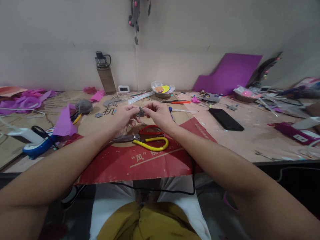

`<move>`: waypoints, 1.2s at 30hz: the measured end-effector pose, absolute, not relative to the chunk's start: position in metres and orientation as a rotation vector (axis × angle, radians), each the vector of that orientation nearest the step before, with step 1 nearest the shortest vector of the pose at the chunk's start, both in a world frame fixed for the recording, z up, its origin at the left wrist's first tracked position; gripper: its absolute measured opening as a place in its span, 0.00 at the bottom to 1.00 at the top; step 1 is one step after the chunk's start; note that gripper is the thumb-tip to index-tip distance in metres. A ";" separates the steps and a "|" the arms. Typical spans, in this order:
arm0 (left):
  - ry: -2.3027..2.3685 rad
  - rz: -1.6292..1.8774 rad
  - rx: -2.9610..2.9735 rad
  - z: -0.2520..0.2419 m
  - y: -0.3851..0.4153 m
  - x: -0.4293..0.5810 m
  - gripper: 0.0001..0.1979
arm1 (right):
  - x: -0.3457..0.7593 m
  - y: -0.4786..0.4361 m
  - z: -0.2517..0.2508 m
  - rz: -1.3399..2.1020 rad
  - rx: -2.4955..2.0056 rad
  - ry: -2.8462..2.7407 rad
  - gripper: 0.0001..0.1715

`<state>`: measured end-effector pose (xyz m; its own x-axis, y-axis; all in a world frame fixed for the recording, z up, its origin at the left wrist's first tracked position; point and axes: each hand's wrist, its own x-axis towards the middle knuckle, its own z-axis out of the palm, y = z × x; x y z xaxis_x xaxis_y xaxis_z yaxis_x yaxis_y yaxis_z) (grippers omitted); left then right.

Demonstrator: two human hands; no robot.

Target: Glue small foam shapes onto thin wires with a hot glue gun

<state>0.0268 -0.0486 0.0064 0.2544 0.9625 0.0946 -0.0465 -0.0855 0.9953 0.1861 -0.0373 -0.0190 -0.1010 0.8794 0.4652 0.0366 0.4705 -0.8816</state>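
Note:
My left hand (pixel 126 117) and my right hand (pixel 158 115) meet over the middle of the table. Between their fingertips is a small grey piece (pixel 141 112), which looks soft; its exact kind is too small to make out. Both hands pinch it, the left from one side and the right from the other. Just below them lie scissors (pixel 151 145) with one yellow and one red handle, blades pointing left, partly covered by my left wrist. Behind my right hand a screwdriver-like tool (pixel 183 110) with a blue end lies on the table.
Red printed cardboard (pixel 150 170) covers the table's front edge. A black phone (pixel 225 119) lies to the right, near a grey star (pixel 232 107). Grey yarn (pixel 84 106), purple paper (pixel 65 121) and a blue power strip (pixel 37 150) are left. A bottle (pixel 106 78) stands behind.

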 end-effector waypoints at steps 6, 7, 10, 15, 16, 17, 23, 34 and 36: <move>0.855 1.065 1.275 0.001 -0.042 0.025 0.06 | 0.186 -0.034 -0.021 0.998 -0.856 -1.438 0.08; 0.860 1.071 1.280 0.002 -0.043 0.025 0.06 | 0.186 -0.034 -0.021 1.007 -0.849 -1.437 0.08; 0.889 1.089 1.321 0.003 -0.046 0.025 0.07 | 0.187 -0.034 -0.021 1.028 -0.836 -1.438 0.09; 0.944 1.109 1.395 0.004 -0.049 0.027 0.10 | 0.187 -0.033 -0.022 0.966 -0.841 -1.484 0.12; 0.946 1.112 1.405 0.004 -0.049 0.027 0.10 | 0.187 -0.033 -0.022 0.956 -0.840 -1.495 0.12; 0.949 1.114 1.411 0.004 -0.049 0.027 0.11 | 0.187 -0.033 -0.022 0.959 -0.834 -1.499 0.12; 0.963 1.128 1.375 0.008 -0.052 0.028 0.09 | 0.187 -0.034 -0.020 1.101 -0.792 -1.400 0.12; 0.955 1.088 1.422 0.002 -0.046 0.025 0.12 | 0.188 -0.033 -0.020 0.907 -0.827 -1.591 0.10; 0.972 1.085 1.429 0.000 -0.045 0.025 0.11 | 0.188 -0.032 -0.020 0.902 -0.852 -1.550 0.10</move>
<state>0.0252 -0.0448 0.0005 0.2603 0.9585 0.1163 0.0106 -0.1233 0.9923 0.1882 -0.0320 -0.0197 -0.1449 0.8858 0.4409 0.0540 0.4521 -0.8904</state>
